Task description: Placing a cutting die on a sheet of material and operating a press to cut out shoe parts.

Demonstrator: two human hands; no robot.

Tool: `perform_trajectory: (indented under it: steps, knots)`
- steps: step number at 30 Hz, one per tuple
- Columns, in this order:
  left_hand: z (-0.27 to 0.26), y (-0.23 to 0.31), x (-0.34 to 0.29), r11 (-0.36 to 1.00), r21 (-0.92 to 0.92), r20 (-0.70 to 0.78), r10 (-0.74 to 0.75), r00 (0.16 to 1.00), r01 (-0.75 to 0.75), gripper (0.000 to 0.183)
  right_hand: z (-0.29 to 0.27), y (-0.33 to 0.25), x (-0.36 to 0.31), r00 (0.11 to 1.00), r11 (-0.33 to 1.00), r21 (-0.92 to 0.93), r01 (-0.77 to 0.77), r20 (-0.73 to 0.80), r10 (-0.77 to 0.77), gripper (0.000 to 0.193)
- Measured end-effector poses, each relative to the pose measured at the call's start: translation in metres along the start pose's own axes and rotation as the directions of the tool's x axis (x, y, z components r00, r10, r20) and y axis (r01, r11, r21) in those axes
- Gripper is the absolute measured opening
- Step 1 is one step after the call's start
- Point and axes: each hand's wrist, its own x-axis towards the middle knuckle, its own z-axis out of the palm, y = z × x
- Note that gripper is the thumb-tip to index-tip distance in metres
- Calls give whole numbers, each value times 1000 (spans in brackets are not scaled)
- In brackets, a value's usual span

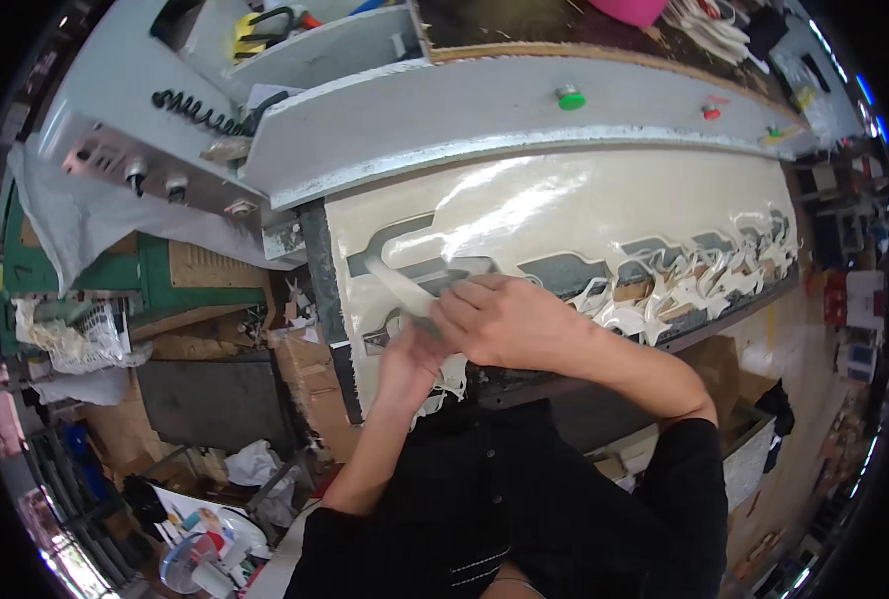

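A cream sheet (564,200) of smooth, shiny material lies across the dark bed of a machine, with long curved shapes cut out of it. My right hand (509,317) is closed over its near left part, gripping a cut cream strip (405,287) that slants up and left from the fingers, slightly blurred. Just below it, my left hand (412,367) has its fingers curled against the right one. Those fingertips are smeared by motion, and what they pinch is hidden. Torn cream scraps (674,299) hang along the sheet's near edge to the right.
Behind the sheet runs a pale grey machine beam (415,130) with a green button (570,98) and a red button (711,113). A control box (145,165) with a coiled cable stands at left. Cardboard boxes (734,399) sit below right; a clear-covered fan (190,564) is low at left.
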Motion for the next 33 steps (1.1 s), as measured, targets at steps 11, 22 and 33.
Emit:
perform_trajectory:
  steps: [11,22,33]
  knots:
    - [54,32,18,-404,706,708,403,580,-582,60,-11,26,-16,944,997,10,-81,323,74,35]
    - [34,72,45,-64,804,594,158,789,-592,32,36,72,-19,913,738,545,-398,156,377,57]
    - [23,133,177,151,939,309,10,951,-307,29,200,153,-8,578,-142,859,-491,443,685,34]
